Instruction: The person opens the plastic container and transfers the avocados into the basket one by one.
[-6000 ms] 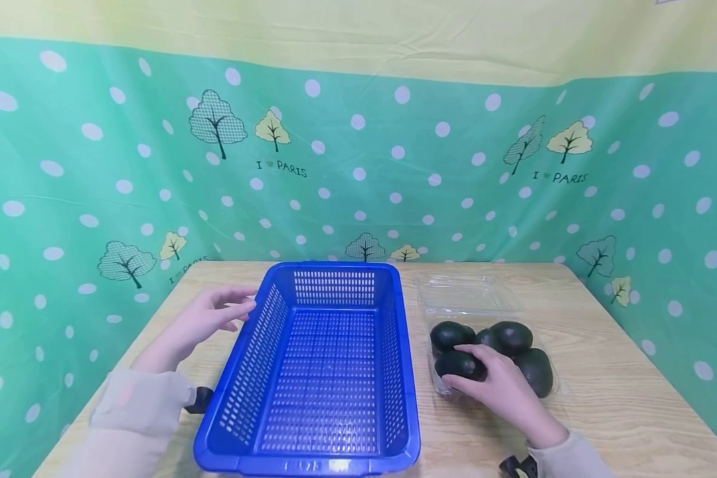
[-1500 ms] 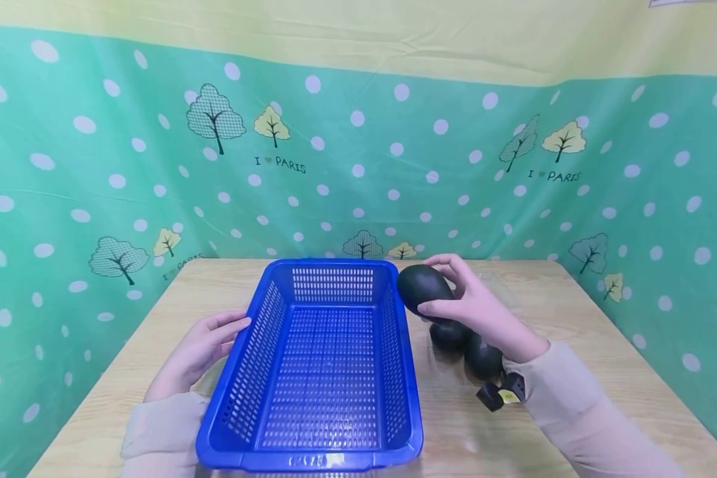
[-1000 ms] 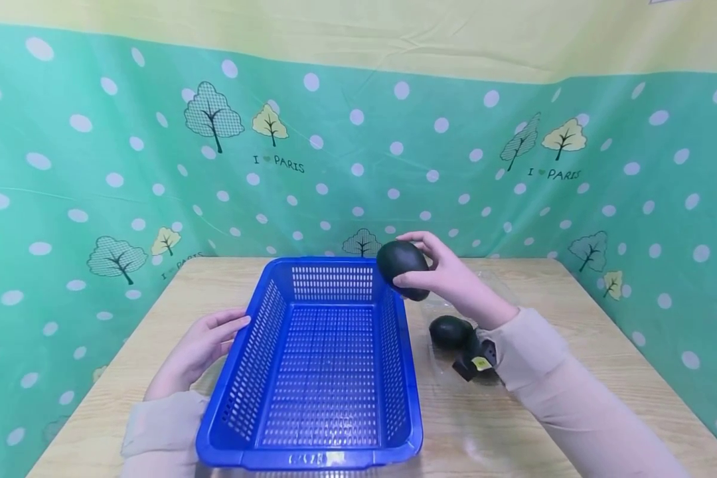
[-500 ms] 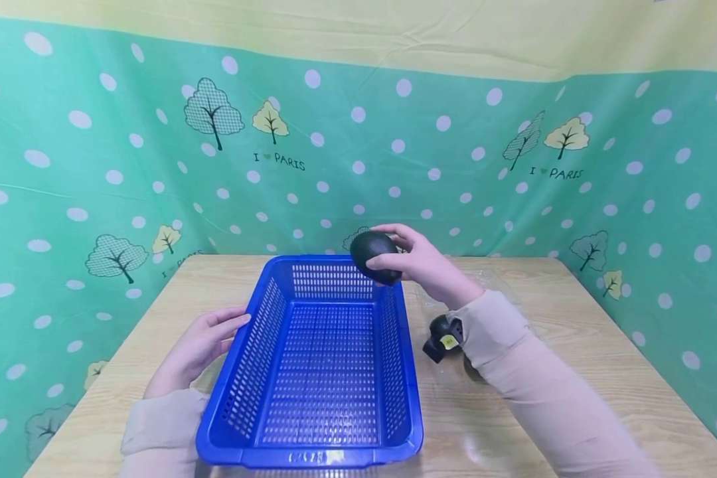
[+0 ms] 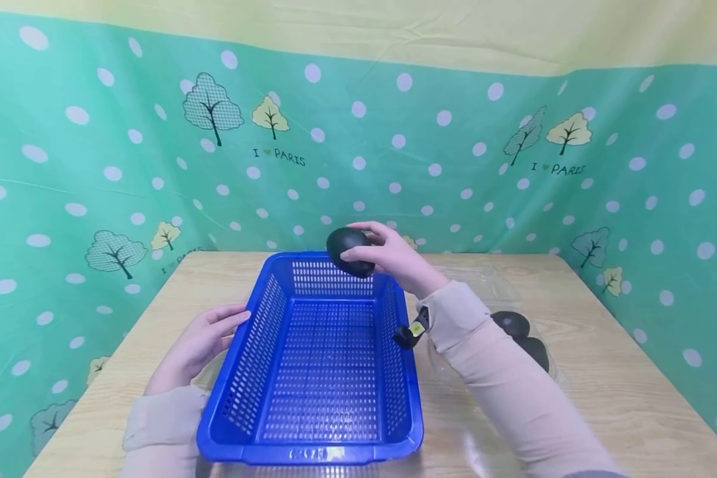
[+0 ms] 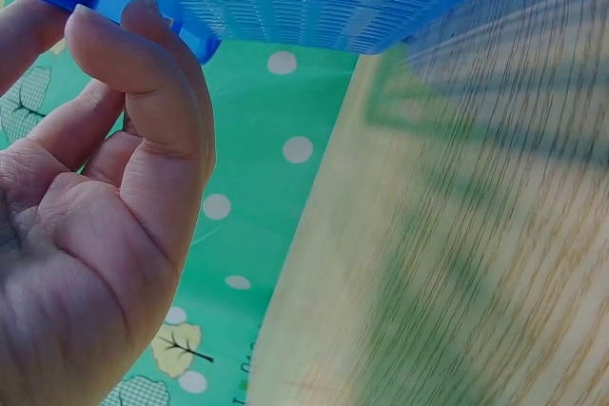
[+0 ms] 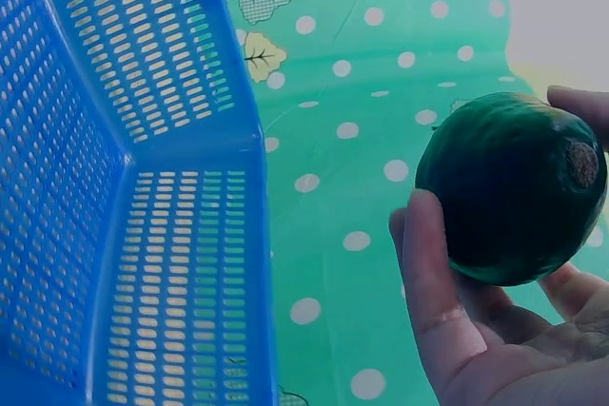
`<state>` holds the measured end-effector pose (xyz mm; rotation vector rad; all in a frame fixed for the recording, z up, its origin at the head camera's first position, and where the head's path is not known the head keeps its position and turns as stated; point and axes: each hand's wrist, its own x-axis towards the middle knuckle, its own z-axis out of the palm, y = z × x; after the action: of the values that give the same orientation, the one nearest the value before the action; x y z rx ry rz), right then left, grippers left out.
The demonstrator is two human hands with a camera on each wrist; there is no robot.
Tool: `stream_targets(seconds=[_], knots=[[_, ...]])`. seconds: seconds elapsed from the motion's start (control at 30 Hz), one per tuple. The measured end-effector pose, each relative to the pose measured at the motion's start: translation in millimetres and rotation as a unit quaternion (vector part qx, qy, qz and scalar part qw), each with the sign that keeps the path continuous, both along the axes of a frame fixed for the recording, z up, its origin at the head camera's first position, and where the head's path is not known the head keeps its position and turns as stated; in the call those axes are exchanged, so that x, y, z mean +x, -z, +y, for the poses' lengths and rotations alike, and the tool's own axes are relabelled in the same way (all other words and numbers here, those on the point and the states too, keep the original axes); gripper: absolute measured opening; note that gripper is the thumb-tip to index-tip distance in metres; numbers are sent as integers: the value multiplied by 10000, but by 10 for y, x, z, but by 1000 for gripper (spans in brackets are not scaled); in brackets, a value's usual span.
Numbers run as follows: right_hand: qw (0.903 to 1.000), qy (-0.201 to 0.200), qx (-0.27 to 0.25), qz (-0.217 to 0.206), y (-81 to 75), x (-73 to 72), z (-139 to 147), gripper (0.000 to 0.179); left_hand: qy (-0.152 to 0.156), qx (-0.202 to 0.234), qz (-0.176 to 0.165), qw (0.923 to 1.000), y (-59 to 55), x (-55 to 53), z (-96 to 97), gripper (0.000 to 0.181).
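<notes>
My right hand [image 5: 388,255] grips a dark green avocado [image 5: 348,252], thumb and fingers round its sides. It hangs above the far end of the blue plastic basket [image 5: 319,455]. In the right wrist view the avocado [image 7: 509,192] shows its stem scar, with the basket's slotted wall [image 7: 176,273] to the left. My left hand [image 5: 200,345] touches the outer edge of the basket's left rim with its fingertips. The left wrist view shows the fingers [image 6: 143,83] loosely bent against that rim. The basket's slotted floor shows with nothing lying on it.
Right of the basket, a clear plastic clamshell [image 5: 478,282] lies open on the wooden table [image 5: 597,392]. Dark avocados [image 5: 510,324] sit in it, partly hidden behind the right sleeve [image 5: 502,372]. A green dotted cloth [image 5: 358,146] hangs behind the table.
My right hand has taken an avocado out of the clamshell, raised it and carried it leftward over the basket. My left hand has come to touch the basket's rim and stays there.
</notes>
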<state>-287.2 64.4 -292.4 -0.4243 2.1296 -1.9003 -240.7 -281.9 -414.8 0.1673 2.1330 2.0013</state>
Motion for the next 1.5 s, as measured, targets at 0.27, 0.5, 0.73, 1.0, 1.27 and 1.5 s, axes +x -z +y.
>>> stream_targets(seconds=[0.27, 0.5, 0.73, 1.0, 1.27, 1.5], knots=[[9998, 60, -114, -145, 172, -120, -188, 60, 50, 80, 1, 10000, 18, -25, -27, 26], [9997, 155, 39, -184, 333, -182, -334, 62, 28, 43, -58, 10000, -1, -34, -27, 31], [9995, 158, 156, -207, 499, -237, -478, 61, 50, 213, -58, 9997, 11, -41, -34, 22], [9990, 109, 392, -179, 612, -223, -625, 68, 71, 283, -52, 9996, 15, -55, -24, 16], [9977, 208, 646, -66, 690, -205, -701, 68, 63, 315, -20, 9995, 20, -49, -7, 14], [9944, 425, 956, 128, 784, -217, -771, 68, 61, 375, -59, 9993, 9, -46, 4, 15]])
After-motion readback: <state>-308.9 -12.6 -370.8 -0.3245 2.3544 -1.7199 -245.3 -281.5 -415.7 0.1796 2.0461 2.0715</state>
